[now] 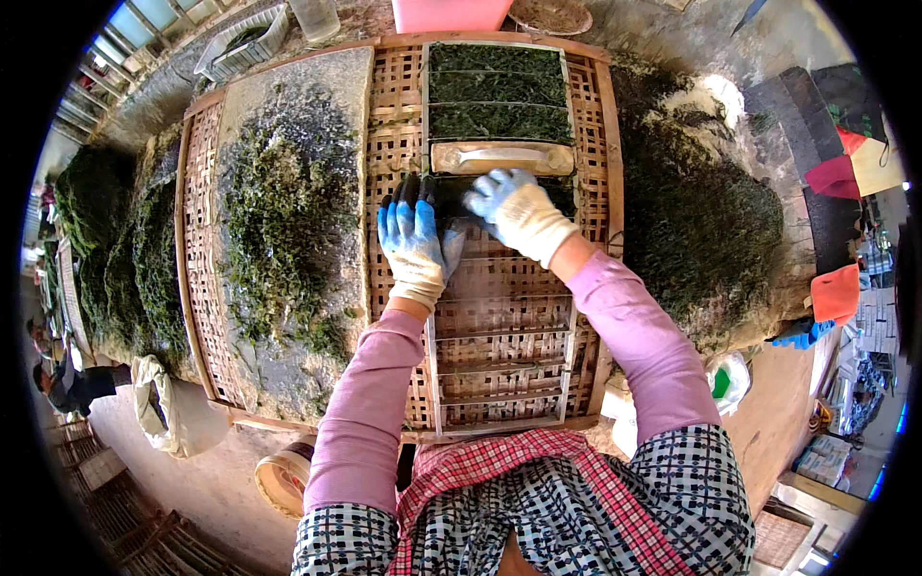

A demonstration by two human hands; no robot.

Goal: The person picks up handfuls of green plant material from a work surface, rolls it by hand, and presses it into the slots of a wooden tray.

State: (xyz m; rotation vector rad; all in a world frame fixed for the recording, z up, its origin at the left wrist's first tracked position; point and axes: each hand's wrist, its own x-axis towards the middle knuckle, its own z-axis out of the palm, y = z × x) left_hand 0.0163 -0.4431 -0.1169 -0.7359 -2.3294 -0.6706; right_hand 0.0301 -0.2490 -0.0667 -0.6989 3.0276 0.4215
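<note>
My left hand [415,242], in a blue and cream work glove with darkened fingertips, lies with fingers stretched out at the left rail of a long metal frame [432,346]. My right hand [519,211], gloved alike, is over a dark green section of the frame; its fingers are smeared by motion. Just beyond it lies a wooden block with a pale handle [502,156], touched by neither hand. Shredded dark green plant matter [499,88] fills the frame's far sections. Its near sections show the woven bamboo rack [396,144] underneath.
Left on the rack, a grey board [288,72] bears a loose green heap [288,211]. More green piles lie on the right [711,221] and far left [106,230]. A pink tub [451,14] and a grey basket [245,43] stand behind. A round container [283,480] sits below left.
</note>
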